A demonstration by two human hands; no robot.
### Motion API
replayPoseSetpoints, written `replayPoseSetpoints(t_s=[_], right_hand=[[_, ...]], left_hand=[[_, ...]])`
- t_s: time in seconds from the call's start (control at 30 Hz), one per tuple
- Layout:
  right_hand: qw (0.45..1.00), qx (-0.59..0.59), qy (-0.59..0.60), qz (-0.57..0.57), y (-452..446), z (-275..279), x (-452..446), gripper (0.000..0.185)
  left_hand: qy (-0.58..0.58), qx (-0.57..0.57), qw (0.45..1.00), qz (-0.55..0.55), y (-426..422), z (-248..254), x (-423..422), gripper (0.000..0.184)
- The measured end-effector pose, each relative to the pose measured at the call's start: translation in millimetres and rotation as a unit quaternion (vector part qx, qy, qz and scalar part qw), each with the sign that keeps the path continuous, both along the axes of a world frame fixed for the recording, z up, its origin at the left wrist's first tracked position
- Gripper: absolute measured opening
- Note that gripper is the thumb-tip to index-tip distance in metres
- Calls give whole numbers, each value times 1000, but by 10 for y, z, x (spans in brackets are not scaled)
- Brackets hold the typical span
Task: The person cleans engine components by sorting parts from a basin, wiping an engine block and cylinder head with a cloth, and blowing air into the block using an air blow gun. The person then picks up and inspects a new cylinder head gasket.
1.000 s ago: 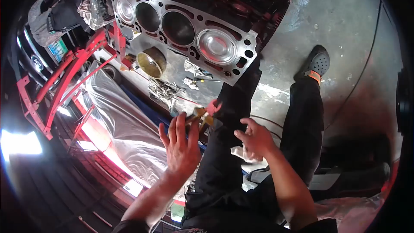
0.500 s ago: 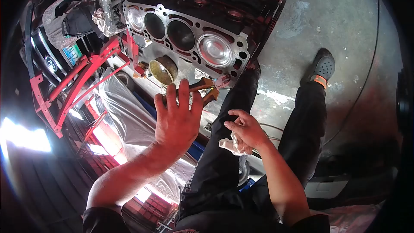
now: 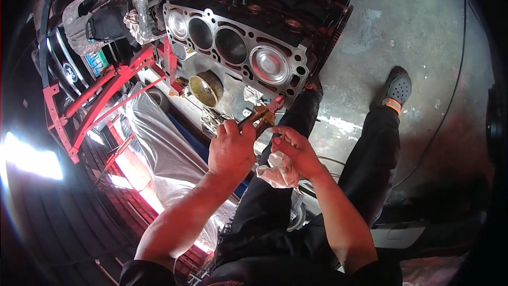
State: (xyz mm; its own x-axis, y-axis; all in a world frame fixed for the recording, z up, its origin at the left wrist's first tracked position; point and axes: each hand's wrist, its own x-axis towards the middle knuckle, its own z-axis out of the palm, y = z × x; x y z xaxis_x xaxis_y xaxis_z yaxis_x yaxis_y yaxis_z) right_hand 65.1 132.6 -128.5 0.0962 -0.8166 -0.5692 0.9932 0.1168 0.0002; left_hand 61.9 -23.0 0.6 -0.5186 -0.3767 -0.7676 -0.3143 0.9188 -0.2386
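Concrete floor (image 3: 365, 53) fills the right of the frame, with red light over half the shop. Left hand (image 3: 231, 151), just below centre, has its fingers curled over one handle of the pliers (image 3: 266, 117); they're dead centre, head pointing up at the block. Thumb's mostly hidden, so can't judge the grip fully. Right hand (image 3: 297, 153), right beside it, has its lower fingers closed on a rag (image 3: 278, 171), I guess so the thumb and forefinger stay free. Those two are bent near the other handle; can't tell if they touch it.

Block (image 3: 259, 26) is up top, deck facing the camera, probably to keep the bores easy to reach. Whatever's holding it up is hidden. Four bores: bright piston tops show in both end ones, while the middle two look dark, pistons maybe sitting low.

Bucket (image 3: 217, 87) is left of centre below the block, mouth facing us: tan inside plus a pale spot too small to make out. Loose metal bits (image 3: 211, 120) lie just below it, maybe dropped close for convenience. Red frame (image 3: 114, 85) stands upper left.
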Motion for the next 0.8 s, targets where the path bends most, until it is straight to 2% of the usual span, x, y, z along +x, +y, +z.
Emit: replayPoseSetpoints(t_s=[0.07,0.1,0.17,0.23,0.3,0.37,0.4,0.43,0.47,0.5,0.53,0.6,0.63,0.7,0.73,0.77,0.8], right_hand=[[1000,-6,4,1,13,-4,-19,45],[1000,-10,7,1,26,-2,-26,46],[1000,-18,-3,-7,23,47,-38,48],[999,-25,-12,-15,21,60,-35,51],[999,-31,0,5,22,30,0,65],[999,-34,0,2,37,20,-7,66],[999,-34,0,-2,38,11,-9,66],[999,-34,-1,-3,45,-2,7,66],[999,-36,-5,-10,49,-25,29,66],[999,-36,-8,-18,52,-43,32,66],[999,-36,-10,-16,65,-39,25,66],[997,-54,-46,-25,86,-39,-4,65],[997,-55,-45,-24,93,-55,-34,65],[998,-50,11,36,143,-35,-82,66],[998,-50,9,37,162,-27,-112,66],[997,-45,9,58,176,-28,-152,64],[996,-41,8,78,170,-17,-179,63]], left_hand=[[3,4,997,74,24,-3,25,25],[4,3,997,75,35,10,-2,25],[-18,37,985,167,42,57,-70,32],[-21,43,981,188,32,60,-65,31],[-24,52,976,208,20,66,-99,30],[-63,133,896,420,7,76,-183,21],[-62,132,896,419,24,76,-205,21],[-34,176,746,641,64,83,-216,19],[-2,208,540,816,99,87,-227,17],[27,218,494,841,123,94,-237,17],[26,217,493,842,116,111,-259,17],[22,242,390,888,59,154,-333,17],[23,243,390,888,16,152,-397,17],[-60,186,549,813,-55,168,-498,15],[-61,185,547,814,-68,162,-506,15],[-98,150,752,635,-76,150,-508,15],[-129,103,899,406,-84,162,-529,16]])
